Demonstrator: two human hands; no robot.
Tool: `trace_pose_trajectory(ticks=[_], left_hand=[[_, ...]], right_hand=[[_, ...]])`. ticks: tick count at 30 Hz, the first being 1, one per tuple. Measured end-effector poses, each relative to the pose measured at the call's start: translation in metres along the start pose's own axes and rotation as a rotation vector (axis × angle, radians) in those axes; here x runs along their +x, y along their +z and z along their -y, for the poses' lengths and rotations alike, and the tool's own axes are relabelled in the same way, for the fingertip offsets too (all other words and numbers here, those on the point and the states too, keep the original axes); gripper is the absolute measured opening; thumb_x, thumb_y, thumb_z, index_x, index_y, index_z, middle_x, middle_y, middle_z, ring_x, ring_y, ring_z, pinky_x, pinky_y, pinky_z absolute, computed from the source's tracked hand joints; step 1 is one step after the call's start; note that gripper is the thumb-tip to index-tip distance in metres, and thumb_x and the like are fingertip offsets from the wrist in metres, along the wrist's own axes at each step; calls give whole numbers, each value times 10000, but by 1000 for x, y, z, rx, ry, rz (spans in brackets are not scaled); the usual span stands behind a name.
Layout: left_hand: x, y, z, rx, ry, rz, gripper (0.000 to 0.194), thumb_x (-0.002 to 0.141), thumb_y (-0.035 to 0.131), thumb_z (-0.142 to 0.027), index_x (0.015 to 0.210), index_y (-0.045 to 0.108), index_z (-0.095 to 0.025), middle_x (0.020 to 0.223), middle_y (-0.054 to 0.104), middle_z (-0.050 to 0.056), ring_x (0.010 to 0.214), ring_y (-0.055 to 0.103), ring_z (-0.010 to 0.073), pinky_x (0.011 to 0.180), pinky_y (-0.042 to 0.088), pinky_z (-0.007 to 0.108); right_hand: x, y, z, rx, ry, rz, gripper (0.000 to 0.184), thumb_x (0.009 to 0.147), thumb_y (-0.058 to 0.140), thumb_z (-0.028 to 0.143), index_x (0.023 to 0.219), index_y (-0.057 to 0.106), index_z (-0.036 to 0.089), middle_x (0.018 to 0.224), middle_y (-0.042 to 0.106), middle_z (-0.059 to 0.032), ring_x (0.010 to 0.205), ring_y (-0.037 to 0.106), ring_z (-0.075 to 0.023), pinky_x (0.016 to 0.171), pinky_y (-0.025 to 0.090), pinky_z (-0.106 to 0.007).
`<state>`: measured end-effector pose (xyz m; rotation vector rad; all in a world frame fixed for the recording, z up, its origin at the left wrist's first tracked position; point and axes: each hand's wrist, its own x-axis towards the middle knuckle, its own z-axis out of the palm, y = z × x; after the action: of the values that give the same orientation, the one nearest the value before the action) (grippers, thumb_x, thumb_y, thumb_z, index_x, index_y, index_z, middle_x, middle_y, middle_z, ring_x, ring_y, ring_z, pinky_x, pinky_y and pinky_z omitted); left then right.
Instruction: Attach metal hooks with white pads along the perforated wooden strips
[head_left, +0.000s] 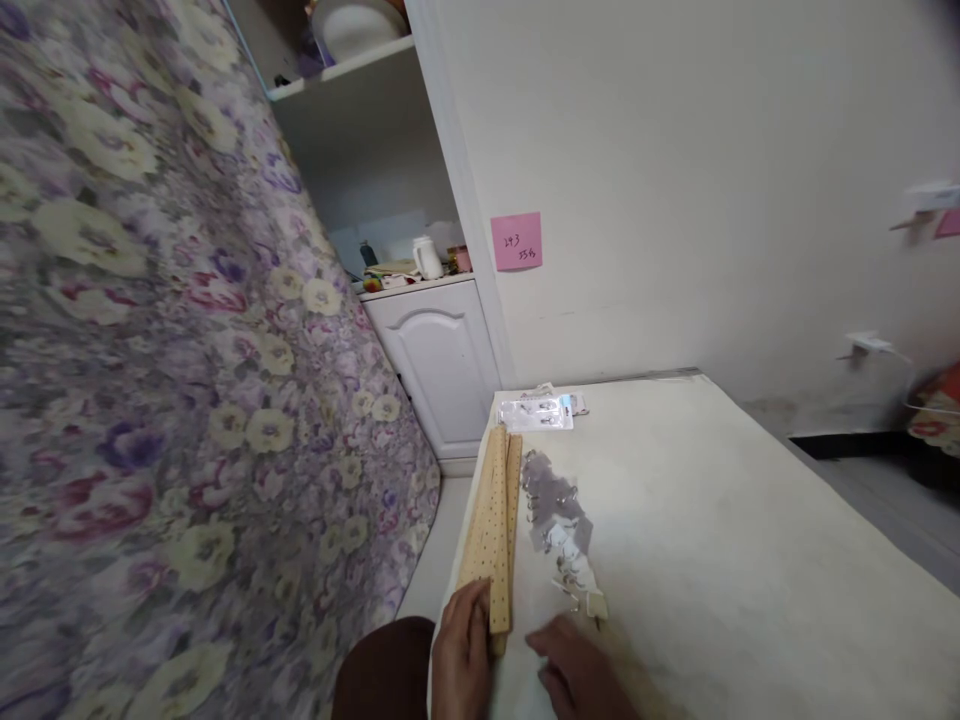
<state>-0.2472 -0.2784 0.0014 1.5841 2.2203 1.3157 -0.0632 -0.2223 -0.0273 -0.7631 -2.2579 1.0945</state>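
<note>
My left hand (pixel 463 645) is at the near end of a stack of long, pale wooden strips with rows of small holes (pixel 499 530). Its fingers are curled against the strips' left edge. Just right of the strips' near end is my right hand (pixel 574 665), blurred and partly in shadow, with the fingers bent and no object visible in them. Beyond it lies a cluster of small white and grey cards with metal hooks or rings (pixel 566 530), some of them overlapping. Which small parts belong to which card cannot be made out.
Clear plastic packets (pixel 536 411) lie at the far end of the white-covered table (pixel 720 540). A flowered curtain (pixel 225 400) hangs on the left. Behind are a white cabinet (pixel 442 370) with a white jug (pixel 427 258) and a wall with a pink note (pixel 516 241).
</note>
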Motion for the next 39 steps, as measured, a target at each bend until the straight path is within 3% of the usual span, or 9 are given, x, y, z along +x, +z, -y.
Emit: trace_pose_trajectory(ticks=[5,8,10,12,14,18,27,33,39], left_hand=[[-23,11,-9,-48,149,-31,287,908,437,-315,1050,658,-199,1054,671,99,1037,617,231,922,509,373],[-37,44,-13,-75,239,115,320,897,432,-331,1073,665,-200,1093,665,118,1066,611,248,925,514,389],[-43,69,-16,-75,214,231,304,888,446,-330,1054,673,-213,1080,677,104,1020,637,232,872,548,356],[-44,89,-19,-66,185,237,312,912,395,-274,1052,665,-208,956,706,93,876,678,201,757,584,317],[-43,98,-20,-45,251,246,302,868,457,-225,1098,652,-202,1040,688,115,955,660,219,829,568,353],[-35,99,-18,50,405,192,374,846,474,-159,1201,594,-161,1169,627,170,1096,596,264,914,530,433],[-19,114,-10,190,340,146,409,881,432,-166,1275,531,-124,1281,567,181,1202,532,273,988,482,459],[-23,115,0,202,352,83,421,881,441,-175,1293,511,-128,1291,565,171,1216,523,273,981,492,447],[-29,116,-8,144,266,-70,368,894,384,-196,1218,557,-172,1243,569,152,1175,534,267,963,492,438]], right_hand=[[-23,-23,-33,-105,-20,15,307,785,470,109,938,696,250,923,692,-78,901,606,-231,823,479,-322],[-32,-35,-44,-81,-13,-44,236,795,531,185,929,697,287,895,692,-57,852,595,-225,778,473,-318],[-33,-42,-44,-82,-21,-72,224,795,545,207,937,695,296,900,688,-53,842,585,-226,781,463,-330],[-30,-48,-42,-107,-24,-94,258,806,519,185,957,694,297,924,685,-56,860,581,-229,807,451,-343],[-25,-51,-40,-137,-22,-109,309,810,487,148,992,691,293,949,682,-63,889,581,-232,847,438,-356],[-11,-55,-37,-180,-21,-103,335,850,420,133,1018,680,260,983,671,-83,924,570,-230,880,420,-370],[18,-55,-51,-170,-89,-114,316,884,370,135,1004,647,230,973,636,-72,926,544,-207,858,423,-361],[13,-53,-51,-70,-132,-179,292,848,381,130,937,640,230,924,658,-65,890,582,-204,846,454,-353],[8,-72,-48,156,81,-316,191,798,397,157,815,578,217,802,651,-34,779,618,-190,737,490,-305]])
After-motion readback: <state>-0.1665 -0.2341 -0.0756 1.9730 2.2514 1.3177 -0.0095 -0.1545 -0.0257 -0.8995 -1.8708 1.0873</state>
